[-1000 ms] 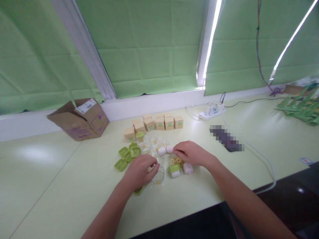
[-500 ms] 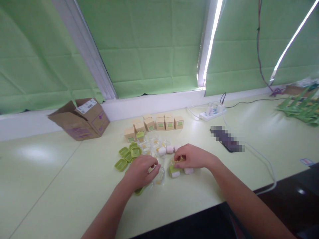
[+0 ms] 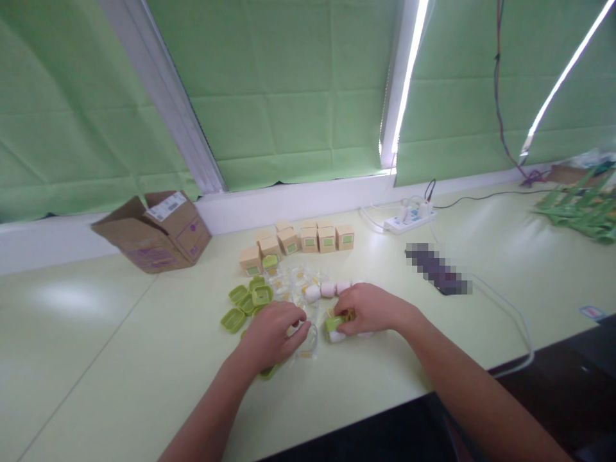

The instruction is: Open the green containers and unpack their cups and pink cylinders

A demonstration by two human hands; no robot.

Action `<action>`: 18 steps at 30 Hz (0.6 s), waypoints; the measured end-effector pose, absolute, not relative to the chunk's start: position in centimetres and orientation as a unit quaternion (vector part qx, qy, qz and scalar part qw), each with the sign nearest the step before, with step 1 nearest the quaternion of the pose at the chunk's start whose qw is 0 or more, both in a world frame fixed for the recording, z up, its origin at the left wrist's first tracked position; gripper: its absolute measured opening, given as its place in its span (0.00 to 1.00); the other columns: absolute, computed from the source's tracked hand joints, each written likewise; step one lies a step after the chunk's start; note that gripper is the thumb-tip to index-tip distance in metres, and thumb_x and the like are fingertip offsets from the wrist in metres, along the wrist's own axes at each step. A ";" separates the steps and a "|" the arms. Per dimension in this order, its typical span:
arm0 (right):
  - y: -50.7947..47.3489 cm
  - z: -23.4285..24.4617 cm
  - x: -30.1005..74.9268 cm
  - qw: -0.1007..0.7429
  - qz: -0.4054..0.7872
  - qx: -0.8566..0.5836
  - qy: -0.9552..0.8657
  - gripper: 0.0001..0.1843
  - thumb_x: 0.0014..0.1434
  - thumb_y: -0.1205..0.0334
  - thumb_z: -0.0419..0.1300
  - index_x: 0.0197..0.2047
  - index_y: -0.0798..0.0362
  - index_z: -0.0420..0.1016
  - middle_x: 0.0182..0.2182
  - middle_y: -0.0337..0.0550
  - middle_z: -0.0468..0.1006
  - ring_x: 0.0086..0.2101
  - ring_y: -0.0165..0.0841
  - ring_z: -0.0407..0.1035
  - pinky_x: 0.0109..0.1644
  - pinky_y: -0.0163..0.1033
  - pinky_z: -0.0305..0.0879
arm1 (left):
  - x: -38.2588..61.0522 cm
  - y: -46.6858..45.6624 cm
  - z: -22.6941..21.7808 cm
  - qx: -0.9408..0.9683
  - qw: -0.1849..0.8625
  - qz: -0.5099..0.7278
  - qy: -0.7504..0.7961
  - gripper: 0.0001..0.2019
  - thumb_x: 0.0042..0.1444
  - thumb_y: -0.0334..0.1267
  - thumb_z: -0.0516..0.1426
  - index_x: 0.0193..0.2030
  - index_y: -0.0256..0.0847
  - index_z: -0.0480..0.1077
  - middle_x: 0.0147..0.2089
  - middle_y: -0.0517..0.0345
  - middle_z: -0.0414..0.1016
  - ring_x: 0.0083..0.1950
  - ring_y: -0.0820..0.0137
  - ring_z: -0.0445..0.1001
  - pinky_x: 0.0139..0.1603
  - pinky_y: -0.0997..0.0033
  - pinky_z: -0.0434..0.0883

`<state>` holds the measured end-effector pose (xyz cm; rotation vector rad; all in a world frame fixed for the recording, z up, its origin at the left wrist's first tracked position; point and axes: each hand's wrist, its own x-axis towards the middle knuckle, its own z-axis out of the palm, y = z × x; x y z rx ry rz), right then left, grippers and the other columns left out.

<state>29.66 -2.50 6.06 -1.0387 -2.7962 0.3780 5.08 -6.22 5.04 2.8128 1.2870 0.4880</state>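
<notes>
My left hand (image 3: pixel 273 333) has its fingers curled at the rim of a clear plastic container (image 3: pixel 307 347) that stands on the table. My right hand (image 3: pixel 368 309) has its thumb and fingers closed about a small green-topped white piece (image 3: pixel 335 328), low over the tabletop. Thin yellowish loops show beside those fingers, partly covered. Behind the right hand runs a row of pale pink-white rolls (image 3: pixel 328 290). Several green trays (image 3: pixel 233 319) lie left of my left hand, some hidden under it. More clear containers (image 3: pixel 299 276) with yellow bits cluster beyond it.
Small tan boxes (image 3: pixel 308 239) stand in a line at the back. An open cardboard box (image 3: pixel 163 237) is at the left. A power strip (image 3: pixel 410 219), a phone (image 3: pixel 437 269) and a white cable (image 3: pixel 522 314) lie to the right; green material (image 3: pixel 577 212) lies far right.
My right hand has shifted slightly down, and its fingers have closed onto the green-topped piece. More of the pink-white row shows behind it. My left hand is nearly still.
</notes>
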 end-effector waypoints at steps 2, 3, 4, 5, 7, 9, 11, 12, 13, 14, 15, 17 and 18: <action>-2.6 6.1 29.5 0.065 0.113 -0.342 -0.931 0.16 0.53 0.49 0.59 0.26 0.52 0.76 0.27 0.42 0.76 0.30 0.33 0.67 0.32 0.35 0.53 | 5.1 -6.2 5.1 0.897 0.007 0.158 0.412 0.12 0.63 0.40 0.48 0.33 0.39 0.68 0.29 0.57 0.69 0.32 0.70 0.67 0.37 0.68 0.61; -2.6 6.1 29.4 0.064 0.110 -0.342 -0.931 0.16 0.53 0.49 0.58 0.26 0.53 0.76 0.26 0.42 0.75 0.29 0.32 0.67 0.32 0.35 0.52 | 5.1 -6.2 5.1 0.896 0.009 0.159 0.414 0.12 0.63 0.40 0.49 0.33 0.39 0.68 0.29 0.57 0.70 0.32 0.69 0.67 0.37 0.68 0.62; -2.6 6.2 29.4 0.064 0.111 -0.342 -0.931 0.15 0.53 0.50 0.58 0.25 0.53 0.76 0.25 0.41 0.75 0.29 0.32 0.66 0.32 0.35 0.52 | 5.1 -6.2 5.1 0.896 0.011 0.160 0.415 0.12 0.62 0.41 0.49 0.33 0.39 0.68 0.29 0.57 0.70 0.32 0.69 0.67 0.37 0.68 0.62; -2.6 6.2 29.3 0.066 0.113 -0.342 -0.931 0.15 0.52 0.51 0.59 0.25 0.53 0.75 0.24 0.41 0.74 0.29 0.32 0.66 0.32 0.34 0.51 | 5.1 -6.3 5.1 0.895 0.013 0.160 0.417 0.12 0.62 0.41 0.49 0.33 0.39 0.69 0.29 0.57 0.70 0.32 0.69 0.67 0.37 0.68 0.62; -2.7 6.4 29.4 0.079 0.128 -0.339 -0.929 0.13 0.52 0.54 0.59 0.24 0.54 0.75 0.24 0.40 0.73 0.28 0.30 0.64 0.31 0.34 0.51 | 5.0 -6.3 5.2 0.892 0.020 0.161 0.421 0.12 0.62 0.42 0.49 0.34 0.39 0.69 0.30 0.57 0.70 0.33 0.69 0.67 0.38 0.68 0.63; -2.7 6.7 29.7 0.106 0.160 -0.332 -0.924 0.12 0.52 0.57 0.59 0.24 0.55 0.75 0.23 0.39 0.72 0.26 0.28 0.63 0.31 0.33 0.51 | 5.0 -6.5 5.3 0.888 0.029 0.172 0.425 0.11 0.61 0.44 0.51 0.37 0.39 0.70 0.32 0.56 0.71 0.35 0.67 0.68 0.39 0.66 0.64; -2.7 7.0 29.9 0.143 0.203 -0.323 -0.913 0.11 0.53 0.58 0.60 0.25 0.55 0.75 0.22 0.37 0.70 0.25 0.26 0.61 0.30 0.32 0.52 | 5.1 -6.7 5.4 0.882 0.042 0.192 0.428 0.12 0.60 0.44 0.52 0.43 0.39 0.69 0.36 0.54 0.73 0.38 0.66 0.69 0.41 0.65 0.65; -2.8 7.2 30.0 0.161 0.226 -0.317 -0.907 0.10 0.54 0.58 0.60 0.26 0.55 0.76 0.22 0.36 0.69 0.24 0.25 0.60 0.29 0.31 0.52 | 5.1 -6.8 5.5 0.879 0.053 0.204 0.428 0.12 0.60 0.43 0.53 0.46 0.40 0.68 0.38 0.53 0.73 0.39 0.66 0.69 0.42 0.65 0.66; -2.8 7.3 30.1 0.178 0.249 -0.308 -0.901 0.10 0.54 0.58 0.60 0.27 0.55 0.76 0.21 0.35 0.68 0.24 0.25 0.59 0.29 0.31 0.52 | 5.2 -7.0 5.6 0.876 0.069 0.215 0.427 0.13 0.60 0.42 0.52 0.49 0.40 0.66 0.40 0.53 0.73 0.39 0.67 0.69 0.42 0.65 0.66; -2.9 7.4 30.1 0.194 0.270 -0.297 -0.895 0.10 0.54 0.58 0.60 0.27 0.55 0.76 0.21 0.35 0.67 0.23 0.25 0.58 0.28 0.31 0.52 | 5.3 -7.1 5.6 0.873 0.088 0.225 0.423 0.14 0.60 0.41 0.52 0.52 0.40 0.65 0.42 0.53 0.72 0.39 0.68 0.69 0.42 0.66 0.67; -3.0 7.4 30.1 0.207 0.291 -0.284 -0.890 0.10 0.54 0.57 0.60 0.28 0.56 0.76 0.21 0.35 0.66 0.23 0.24 0.58 0.28 0.31 0.52 | 5.4 -7.3 5.7 0.872 0.110 0.235 0.415 0.15 0.60 0.40 0.52 0.54 0.41 0.63 0.44 0.52 0.72 0.38 0.69 0.69 0.42 0.66 0.67; -3.1 7.3 29.9 0.226 0.331 -0.259 -0.879 0.11 0.54 0.56 0.61 0.30 0.56 0.77 0.21 0.35 0.66 0.24 0.24 0.58 0.28 0.30 0.53 | 5.7 -7.6 5.8 0.872 0.155 0.251 0.391 0.18 0.60 0.38 0.51 0.57 0.42 0.60 0.47 0.52 0.71 0.37 0.71 0.69 0.41 0.67 0.68; -3.2 7.1 29.7 0.231 0.353 -0.250 -0.872 0.12 0.55 0.55 0.61 0.31 0.57 0.77 0.22 0.35 0.67 0.24 0.24 0.58 0.28 0.30 0.53 | 5.8 -7.7 5.8 0.872 0.175 0.259 0.377 0.19 0.60 0.37 0.51 0.58 0.42 0.59 0.48 0.51 0.71 0.36 0.72 0.69 0.40 0.68 0.68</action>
